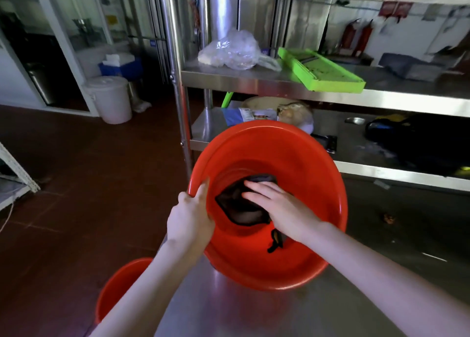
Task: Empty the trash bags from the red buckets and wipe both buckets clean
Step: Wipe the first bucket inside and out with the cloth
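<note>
A red bucket [305, 163] rests tilted toward me on a steel table [229, 311]. My left hand [190, 217] grips its near left rim, thumb outside and fingers inside. My right hand [277, 207] reaches into the bucket and presses a dark cloth [236, 207] flat against the inner wall. A dark strip hangs from the cloth below my wrist. A second red bucket [119, 288] stands on the floor at the lower left, partly hidden by my left forearm. No trash bag shows in either bucket.
A steel shelf rack [254, 82] stands behind the bucket, holding a crumpled clear plastic bag [231, 52], a green slicer board [320, 69] and assorted items lower down. A white lidded pail [109, 97] stands on the dark red floor at the left.
</note>
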`<action>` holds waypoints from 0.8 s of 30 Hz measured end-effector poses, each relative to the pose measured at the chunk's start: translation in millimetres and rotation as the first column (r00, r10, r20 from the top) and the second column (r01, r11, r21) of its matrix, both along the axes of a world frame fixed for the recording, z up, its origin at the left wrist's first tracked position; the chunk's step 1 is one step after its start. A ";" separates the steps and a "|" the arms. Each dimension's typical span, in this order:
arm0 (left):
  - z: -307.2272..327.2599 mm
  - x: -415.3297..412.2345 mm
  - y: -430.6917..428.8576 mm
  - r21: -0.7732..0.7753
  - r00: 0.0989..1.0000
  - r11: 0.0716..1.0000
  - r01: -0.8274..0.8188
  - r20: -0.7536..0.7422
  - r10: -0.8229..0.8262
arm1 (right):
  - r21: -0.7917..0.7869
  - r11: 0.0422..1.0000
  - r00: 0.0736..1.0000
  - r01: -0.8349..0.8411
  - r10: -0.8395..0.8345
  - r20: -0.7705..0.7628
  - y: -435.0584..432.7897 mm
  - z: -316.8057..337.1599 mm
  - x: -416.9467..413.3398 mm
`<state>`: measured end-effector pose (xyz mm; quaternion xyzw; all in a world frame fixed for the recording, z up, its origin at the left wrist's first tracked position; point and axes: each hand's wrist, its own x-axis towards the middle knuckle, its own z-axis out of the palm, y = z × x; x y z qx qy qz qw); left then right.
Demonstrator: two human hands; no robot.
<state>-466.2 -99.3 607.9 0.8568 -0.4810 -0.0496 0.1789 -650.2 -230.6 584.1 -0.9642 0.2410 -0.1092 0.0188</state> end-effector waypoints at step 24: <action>9.9 35.3 70.6 0.208 0.944 0.978 0.033 0.314 -0.099 | -0.007 0.976 0.857 0.218 -0.188 0.480 66.9 78.8 -65.8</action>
